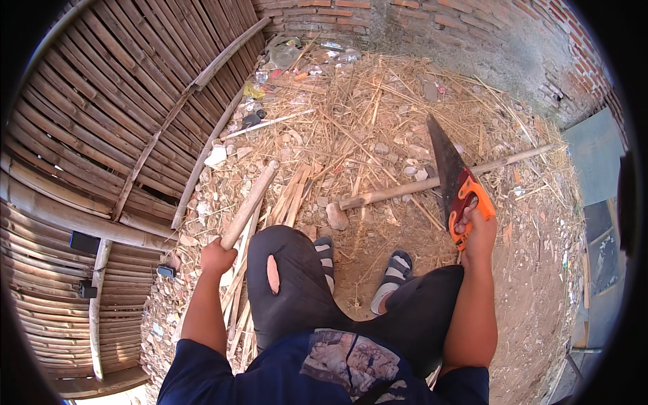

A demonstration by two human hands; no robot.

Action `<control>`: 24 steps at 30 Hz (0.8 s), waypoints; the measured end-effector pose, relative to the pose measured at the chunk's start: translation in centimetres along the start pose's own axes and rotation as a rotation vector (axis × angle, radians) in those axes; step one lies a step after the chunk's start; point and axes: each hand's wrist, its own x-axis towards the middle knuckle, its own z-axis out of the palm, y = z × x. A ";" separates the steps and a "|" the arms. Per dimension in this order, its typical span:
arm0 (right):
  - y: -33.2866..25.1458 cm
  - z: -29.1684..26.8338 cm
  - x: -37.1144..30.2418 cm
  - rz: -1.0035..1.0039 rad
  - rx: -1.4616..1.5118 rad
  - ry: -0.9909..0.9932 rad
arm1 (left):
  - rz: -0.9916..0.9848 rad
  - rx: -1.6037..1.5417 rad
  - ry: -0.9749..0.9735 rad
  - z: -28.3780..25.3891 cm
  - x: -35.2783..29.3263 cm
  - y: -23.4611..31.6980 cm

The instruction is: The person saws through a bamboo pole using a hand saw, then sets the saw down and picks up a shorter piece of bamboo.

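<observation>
My left hand (218,256) is closed round the lower end of a short wooden stick (250,204), which slants up and away from me beside my knee. In my right hand (478,228) is a handsaw (446,160) with an orange and dark red handle. Its dark blade points up and away, crossing over a long wooden pole (405,190). That pole lies slanted on the ground, its near end by a stone-like lump (336,216). The two hands are well apart, one on each side of my knees.
A slatted bamboo wall (128,115) rises on the left, a brick wall (432,27) at the back. Split wood strips (291,196) lie by my left knee. Straw, stones and litter cover the ground (378,128). Grey-green panels (595,158) stand at the right.
</observation>
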 end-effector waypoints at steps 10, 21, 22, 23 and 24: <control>-0.5 -2.7 2.6 -0.026 0.121 0.151 | 0.490 0.224 0.199 -9.2 10.7 30.2; -1.2 -3.1 3.1 -0.063 0.226 0.076 | 0.774 -0.470 0.253 -8.7 3.6 27.7; -1.2 -3.1 3.0 -0.058 0.236 0.059 | 0.712 -0.501 0.303 -7.8 3.0 24.5; -1.2 -2.9 2.9 -0.059 0.243 0.038 | 0.637 -0.549 0.327 -7.2 2.3 21.1; -1.2 -2.8 2.7 -0.061 0.247 0.018 | 0.562 -0.600 0.350 -6.4 1.5 17.6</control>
